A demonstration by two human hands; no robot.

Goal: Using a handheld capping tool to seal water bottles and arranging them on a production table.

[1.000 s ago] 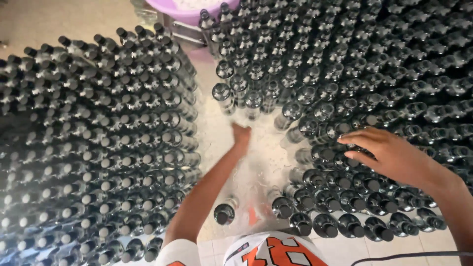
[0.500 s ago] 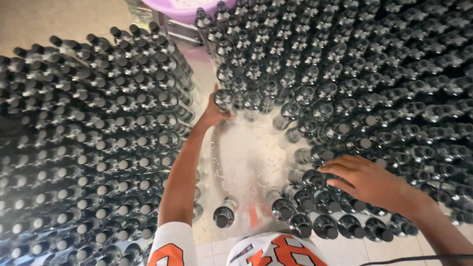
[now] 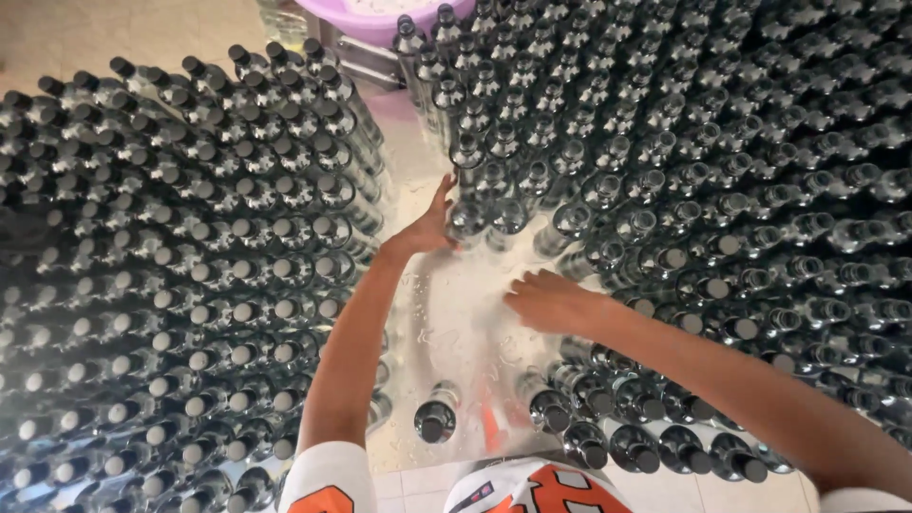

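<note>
Reaching forward, your left hand point(image 3: 429, 228) now rests against the glass bottles point(image 3: 494, 204) at the far end of the wet bare strip point(image 3: 446, 323), fingers spread and pressed to the side of the nearest bottle rather than curled round it. Half a second ago that hand was at much the same spot, so it has barely shifted. Your right hand point(image 3: 551, 302) is what has moved: it was lying over the bottle tops on the right, and it has come inward and forward to hover low over the strip, palm down, fingers loosely bent and holding nothing.

Those bottles at your left fingertips stand upright in a tight row, clear glass with open necks; whether anything is inside them you cannot tell from above. They belong to the right-hand block of bottles point(image 3: 722, 161), which fills the view from the strip to the right edge. Across the strip, the left-hand block of bottles point(image 3: 180, 275) stands just as dense, its tops paler in the nearer rows. One lone bottle point(image 3: 436, 418) stands on the strip close to your body, apart from both blocks. At the top edge, a purple basin point(image 3: 380, 21) sits just behind the bottles, with something pale inside that is too cut off to make out.
</note>
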